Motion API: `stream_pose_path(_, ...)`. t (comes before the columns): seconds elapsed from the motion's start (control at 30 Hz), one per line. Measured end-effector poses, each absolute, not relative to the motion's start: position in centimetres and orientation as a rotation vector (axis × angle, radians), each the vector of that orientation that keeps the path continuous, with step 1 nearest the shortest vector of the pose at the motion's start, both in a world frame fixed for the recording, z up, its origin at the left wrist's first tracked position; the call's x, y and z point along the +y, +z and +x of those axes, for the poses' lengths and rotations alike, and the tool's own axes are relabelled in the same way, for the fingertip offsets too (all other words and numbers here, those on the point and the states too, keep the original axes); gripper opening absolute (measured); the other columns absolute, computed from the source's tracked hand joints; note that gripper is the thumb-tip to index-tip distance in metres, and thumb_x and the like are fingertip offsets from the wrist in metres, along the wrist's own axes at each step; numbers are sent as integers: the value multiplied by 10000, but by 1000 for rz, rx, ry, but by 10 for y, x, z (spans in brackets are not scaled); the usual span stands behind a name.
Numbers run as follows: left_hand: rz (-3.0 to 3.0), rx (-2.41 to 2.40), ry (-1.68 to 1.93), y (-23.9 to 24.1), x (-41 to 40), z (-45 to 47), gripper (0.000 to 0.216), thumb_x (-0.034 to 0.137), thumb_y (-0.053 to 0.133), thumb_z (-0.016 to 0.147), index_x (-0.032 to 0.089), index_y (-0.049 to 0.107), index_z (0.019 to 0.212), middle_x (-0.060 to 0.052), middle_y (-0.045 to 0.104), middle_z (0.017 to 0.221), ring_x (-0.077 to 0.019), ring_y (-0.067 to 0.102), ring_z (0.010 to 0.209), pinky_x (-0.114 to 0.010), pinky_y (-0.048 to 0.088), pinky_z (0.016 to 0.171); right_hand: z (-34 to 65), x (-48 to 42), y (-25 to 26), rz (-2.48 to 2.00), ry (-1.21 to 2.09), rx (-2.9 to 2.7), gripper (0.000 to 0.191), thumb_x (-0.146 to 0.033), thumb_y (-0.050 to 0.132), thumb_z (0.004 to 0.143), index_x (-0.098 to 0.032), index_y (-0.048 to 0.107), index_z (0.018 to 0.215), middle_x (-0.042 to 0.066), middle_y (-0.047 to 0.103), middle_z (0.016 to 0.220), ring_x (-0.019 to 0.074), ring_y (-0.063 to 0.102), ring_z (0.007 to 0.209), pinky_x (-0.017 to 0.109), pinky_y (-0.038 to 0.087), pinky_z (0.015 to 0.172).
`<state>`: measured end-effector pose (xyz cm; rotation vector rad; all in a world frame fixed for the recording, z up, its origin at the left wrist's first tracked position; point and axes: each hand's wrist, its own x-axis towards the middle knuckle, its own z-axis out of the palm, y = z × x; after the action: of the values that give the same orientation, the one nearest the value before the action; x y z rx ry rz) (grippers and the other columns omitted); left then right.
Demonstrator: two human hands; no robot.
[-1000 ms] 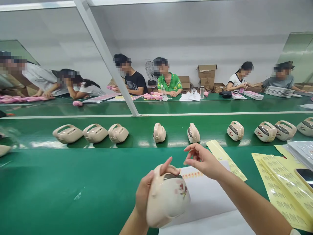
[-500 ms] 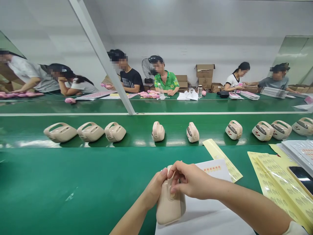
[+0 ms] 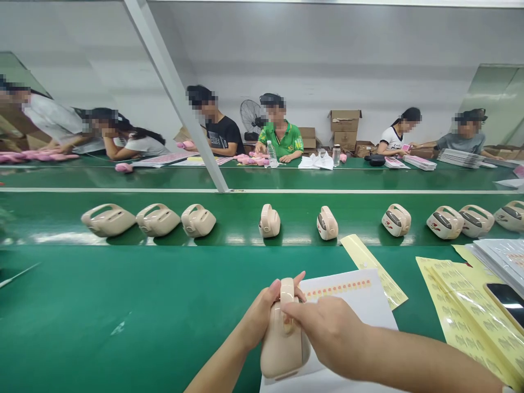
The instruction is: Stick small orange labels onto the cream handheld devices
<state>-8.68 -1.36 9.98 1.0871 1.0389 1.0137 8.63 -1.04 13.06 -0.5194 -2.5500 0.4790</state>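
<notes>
My left hand (image 3: 262,314) is closed round a beige plastic handled casing (image 3: 282,344), held upright over a white sticker sheet (image 3: 352,300) on the green table. My right hand (image 3: 327,327) presses its fingertips together against the middle of the casing; what lies under them is hidden. A row of small orange stickers (image 3: 339,287) runs along the top of the white sheet.
A row of several beige casings (image 3: 198,220) stands on the green conveyor belt (image 3: 237,232) ahead. Yellow backing sheets (image 3: 470,311), a yellow strip (image 3: 372,267), stacked white sheets (image 3: 501,254) and a phone (image 3: 507,297) lie to the right. Several people work at the far table.
The casing was turned from its flowered side to its narrow side. My right hand came down from the air onto it and now presses lower on its middle.
</notes>
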Motion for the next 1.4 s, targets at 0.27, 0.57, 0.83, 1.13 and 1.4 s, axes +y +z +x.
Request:
stream_pose_path(0.27,1076,1041,1016,109,-18,-83,680,722,439,693,157,709,957,-112,700,901,-316,598,909,-438,379,896,86,-12,136,-680,441,-2346,487,-202,475,826,-136,342,1290,165,561,1165,247,554,1023,362,497,799)
stream_pose_path(0.57,1312,1127,1098,122,-20,-79,548,668,418,741,216,707,631,-96,708,834,-355,513,1091,-422,252,1005,77,-15,129,-625,634,-2318,144,-129,543,740,-185,503,866,81,520,890,211,508,833,360,480,700)
stream_pose_path(0.83,1290,1124,1138,113,-20,-82,495,619,452,756,213,734,754,-86,705,876,-343,545,1022,-401,324,932,75,-6,136,-766,994,-2216,137,-76,515,748,-205,467,750,14,487,783,151,477,711,301,452,662)
stream_pose_path(1.13,1366,1187,1113,117,-18,-79,589,669,411,753,187,743,820,-104,708,934,-359,539,1063,-432,299,972,69,-4,136,-857,1038,-2164,178,-80,528,714,-207,404,694,-7,453,730,138,455,663,281,416,608)
stream_pose_path(1.4,1113,1114,1171,104,-16,-80,602,654,511,704,169,706,1001,-102,716,852,-334,596,954,-436,372,902,68,-4,126,-921,1143,-2004,184,-159,552,712,-217,384,760,-7,455,774,131,446,660,283,419,591)
